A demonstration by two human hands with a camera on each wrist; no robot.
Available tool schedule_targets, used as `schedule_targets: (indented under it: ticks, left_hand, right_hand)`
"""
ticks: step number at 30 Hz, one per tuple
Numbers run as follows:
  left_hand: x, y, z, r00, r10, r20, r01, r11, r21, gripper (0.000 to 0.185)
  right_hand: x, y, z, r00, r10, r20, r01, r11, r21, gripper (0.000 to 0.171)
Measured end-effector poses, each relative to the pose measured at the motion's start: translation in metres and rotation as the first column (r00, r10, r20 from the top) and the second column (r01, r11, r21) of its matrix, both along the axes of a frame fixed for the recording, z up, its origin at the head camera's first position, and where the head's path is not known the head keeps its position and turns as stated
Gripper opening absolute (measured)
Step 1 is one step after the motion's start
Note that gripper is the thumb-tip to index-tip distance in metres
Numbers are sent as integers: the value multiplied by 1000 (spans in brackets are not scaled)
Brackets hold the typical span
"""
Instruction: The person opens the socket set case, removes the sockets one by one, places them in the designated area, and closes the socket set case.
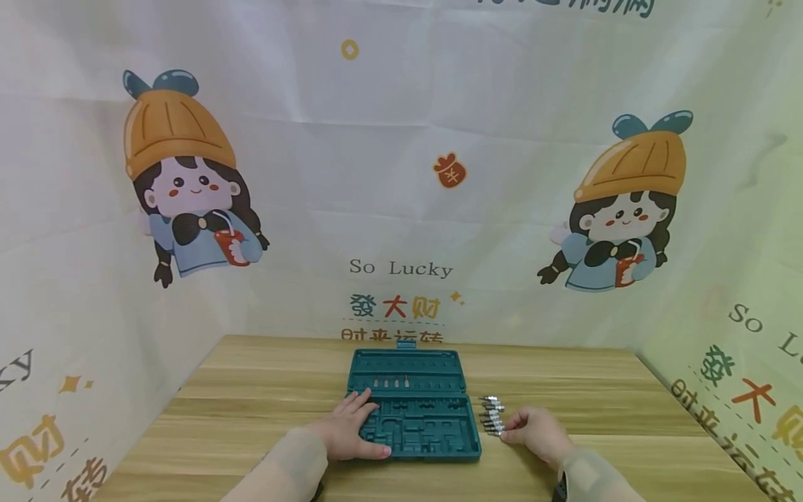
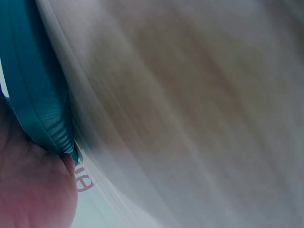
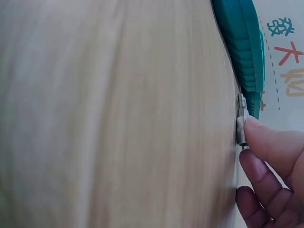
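A teal plastic socket-set case [image 1: 433, 411] lies opened flat on the table, its moulded lower tray facing up. My left hand [image 1: 348, 427] rests on the case's left side, fingers spread and thumb along the front edge; the left wrist view shows part of the palm [image 2: 38, 185] against the teal wall. Right of the case, several silver bit sockets [image 1: 492, 408] lie in a column. My right hand [image 1: 536, 432] has its thumb and fingertip at the nearest bit socket [image 3: 242, 121], pinching its end low by the tabletop.
Several small bits [image 1: 396, 382] sit in a row in the lid [image 1: 408, 361], which has a latch [image 1: 406, 344] at its far edge. The wooden table [image 1: 251, 376] ends at a printed cloth backdrop [image 1: 301, 209] behind and on both sides.
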State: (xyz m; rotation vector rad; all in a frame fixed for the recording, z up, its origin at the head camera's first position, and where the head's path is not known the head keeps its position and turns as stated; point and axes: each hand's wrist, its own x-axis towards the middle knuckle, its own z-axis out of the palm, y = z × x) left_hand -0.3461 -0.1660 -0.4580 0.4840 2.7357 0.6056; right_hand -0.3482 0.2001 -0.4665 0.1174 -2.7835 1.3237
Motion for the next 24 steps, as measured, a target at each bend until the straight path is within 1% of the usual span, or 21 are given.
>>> schedule_targets:
  ticks: [5, 8, 9, 11, 13, 16, 19, 24]
  left_hand:
    - [1, 1, -1, 1000, -2, 1, 2, 1000, -2, 98]
    - [-1, 0, -2, 1000, 1, 0, -1, 1000, -5, 99]
    - [-1, 0, -3, 1000, -1, -2, 1, 1000, -8, 99]
    - [-2, -1, -4, 1000, -2, -4, 2, 1000, -7, 99]
    - [-3, -1, -5, 1000, -3, -7, 3, 1000, -10, 99]
    - [-2, -1, -3, 1000, -4, 1, 4, 1000, -11, 98]
    - [-1, -1, -1, 1000, 0, 15, 0, 1000, -4, 98]
    - [1, -1, 3, 999, 8, 38, -9, 1000, 18, 97]
  right_hand:
    - [1, 1, 2, 1000, 17, 27, -16, 999, -41, 20]
    - [-1, 3, 3, 998, 52, 44, -50, 997, -59, 20]
    - [-2, 4, 5, 997, 61, 52, -58, 996, -60, 19]
    - [-4, 4, 11, 992, 105, 69, -99, 992, -78, 17]
    - [-6, 1, 20, 987, 134, 85, -126, 987, -98, 16]
    - [-11, -8, 35, 981, 171, 94, -160, 980, -121, 14]
    - [-17, -22, 47, 978, 193, 78, -182, 975, -128, 15]
    - [-27, -54, 56, 976, 212, 56, -203, 971, -127, 20]
